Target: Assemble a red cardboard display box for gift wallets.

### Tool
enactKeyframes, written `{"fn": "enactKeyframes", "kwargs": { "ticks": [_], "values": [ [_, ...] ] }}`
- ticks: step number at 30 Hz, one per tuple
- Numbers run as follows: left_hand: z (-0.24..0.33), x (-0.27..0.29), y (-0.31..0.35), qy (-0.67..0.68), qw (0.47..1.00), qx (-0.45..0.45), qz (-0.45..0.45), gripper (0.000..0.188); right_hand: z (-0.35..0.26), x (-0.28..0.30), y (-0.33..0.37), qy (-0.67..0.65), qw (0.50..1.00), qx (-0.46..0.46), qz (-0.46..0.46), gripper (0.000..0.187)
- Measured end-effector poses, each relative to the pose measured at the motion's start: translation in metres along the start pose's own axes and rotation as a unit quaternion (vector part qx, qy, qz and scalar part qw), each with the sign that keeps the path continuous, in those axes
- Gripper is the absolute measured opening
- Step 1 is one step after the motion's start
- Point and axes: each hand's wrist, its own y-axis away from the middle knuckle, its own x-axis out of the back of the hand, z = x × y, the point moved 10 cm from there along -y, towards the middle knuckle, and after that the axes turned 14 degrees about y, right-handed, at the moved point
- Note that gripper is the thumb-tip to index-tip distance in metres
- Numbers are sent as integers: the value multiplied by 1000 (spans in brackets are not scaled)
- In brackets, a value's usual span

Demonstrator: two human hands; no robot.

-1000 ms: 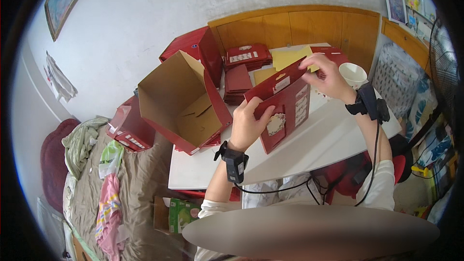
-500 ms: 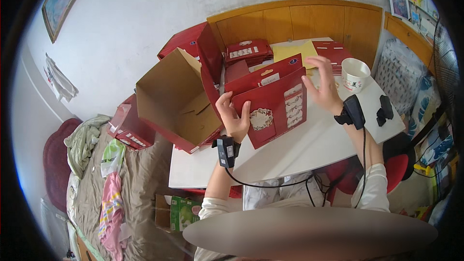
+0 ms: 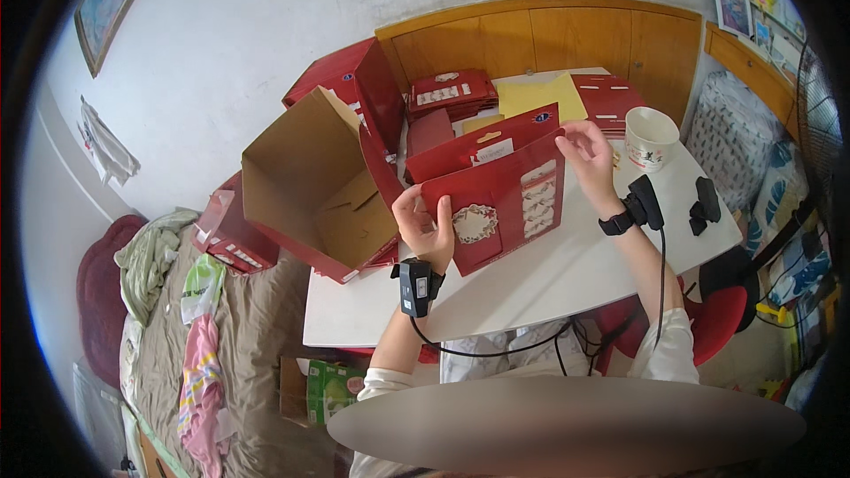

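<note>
A flat red cardboard sleeve (image 3: 509, 204) with a white ornament print and a row of small pictures stands tilted above the white table. A raised back flap (image 3: 524, 127) with a hang hole and a white label rises behind its front panel. My left hand (image 3: 425, 226) grips the sleeve's left edge, thumb on the front and fingers behind. At the top right corner, my right hand (image 3: 589, 155) pinches the front panel's edge between thumb and fingers. Left of the sleeve, a large open red carton (image 3: 301, 168) shows its brown inside. Both wrists wear black strapped devices with cables.
Stacked red packages (image 3: 452, 93), a yellow sheet (image 3: 544, 97) and more red sleeves (image 3: 611, 102) lie at the table's back. A white paper cup (image 3: 651, 137) stands right, near a black object (image 3: 705, 205). Another red box (image 3: 237, 230) rests on the bed (image 3: 257, 354).
My right hand has come down and left onto the sleeve's top right corner, its fingers closing there. My left hand keeps its grip. The view has shifted slightly.
</note>
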Motion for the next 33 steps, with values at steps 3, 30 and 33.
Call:
{"fn": "enactKeyframes", "kwargs": {
  "ticks": [3, 30, 33],
  "values": [
    [-5, 1, 3, -41, 998, 37, -6, 37, 1, 4, 3, -23, 999, -4, 25, 18],
    [44, -13, -1, -218, 966, -135, -11, 42, -62, 9, 9, 231, 965, 125, 0, 19],
    [52, -17, -4, -230, 957, -175, -36, 40, -63, 6, 8, 251, 959, 128, -23, 22]
  ]
}}
